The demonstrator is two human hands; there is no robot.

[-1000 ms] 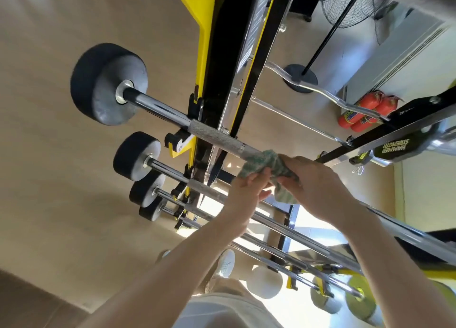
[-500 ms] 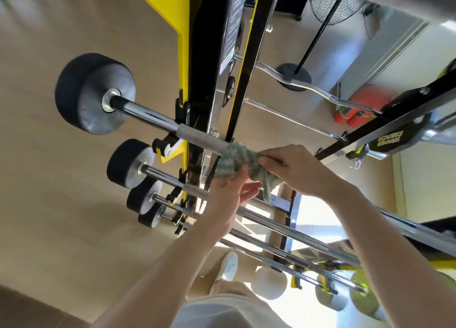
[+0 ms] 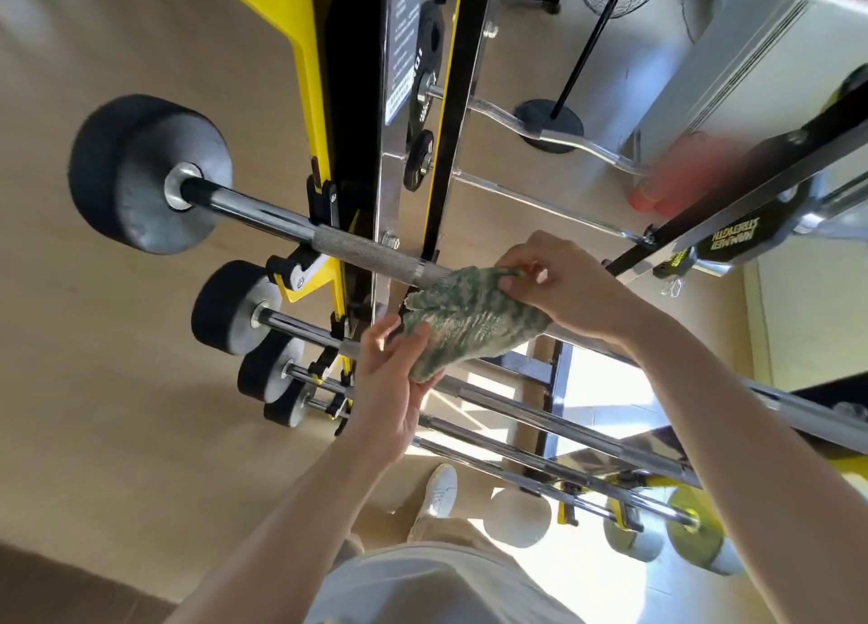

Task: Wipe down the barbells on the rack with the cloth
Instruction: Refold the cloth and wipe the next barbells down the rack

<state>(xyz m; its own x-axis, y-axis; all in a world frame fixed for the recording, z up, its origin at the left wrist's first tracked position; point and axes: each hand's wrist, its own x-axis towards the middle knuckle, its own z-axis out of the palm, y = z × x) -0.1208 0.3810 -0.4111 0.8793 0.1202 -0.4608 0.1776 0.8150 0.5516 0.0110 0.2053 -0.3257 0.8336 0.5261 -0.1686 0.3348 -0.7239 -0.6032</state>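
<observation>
cloth: green-and-white knit cloth (image 3: 465, 323) draped over the top barbell (image 3: 357, 247), just right of its knurled band. The lower end hangs down and left toward the next bar.
right hand: the right hand (image 3: 559, 285) pinches the cloth's upper edge between thumb and fingertips, right at the bar.
left hand: the left hand (image 3: 390, 388) has thumb and fingers curled round the cloth's lower end, below the top bar and in front of the lower barbells (image 3: 540, 416).
support: the top bar sits in a hook on the yellow-and-black rack upright (image 3: 347, 106). Its black weight head (image 3: 145, 172) is at the left end, well apart from the upright.
open room, left: the knurled band is bare from the cloth to the hook, then bare chrome runs to the weight head.
open room, right: the shaft runs on under the right forearm toward the frame edge.
below: the lower bars are stacked close together with narrow gaps between shafts.
hidden: the shaft under the cloth and right hand, and the top bar's right end, are out of view.
hard to read: the red shapes (image 3: 676, 177) at far right are blurred, cannot tell what they are. Print on the rack's panel is illegible.
far: a curl bar (image 3: 554, 142) and a round stand base (image 3: 547, 120) sit behind the rack.
near: a white shoe (image 3: 439, 489) is on the floor under the bars.
</observation>
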